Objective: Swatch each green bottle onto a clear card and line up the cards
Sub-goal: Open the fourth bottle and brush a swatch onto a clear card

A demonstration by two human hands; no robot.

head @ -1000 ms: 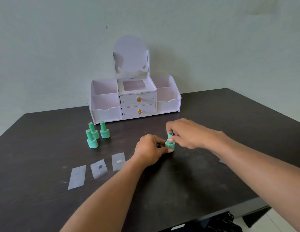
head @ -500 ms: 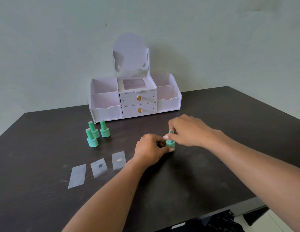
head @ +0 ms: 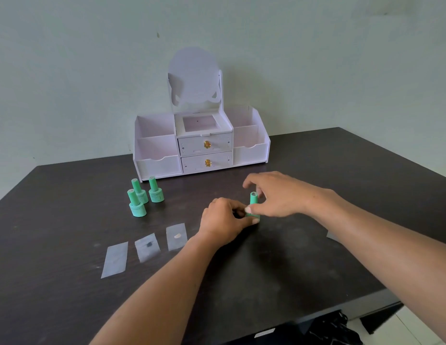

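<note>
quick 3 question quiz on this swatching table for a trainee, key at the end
1. How many green bottles stand grouped in front of the drawer organizer? A two, B three, C five.
2. True or false: the fourth bottle lies on its side.
3. Fill in: in the row of three, the dark swatch is on the ____ clear card.
Key: 1 B; 2 false; 3 middle.

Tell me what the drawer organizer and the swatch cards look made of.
Drawer organizer: probably painted board or plastic sheet, matte pale lilac, flat cut panels. Swatch cards: likely thin clear plastic film, slightly glossy; the dark table shows through them.
</note>
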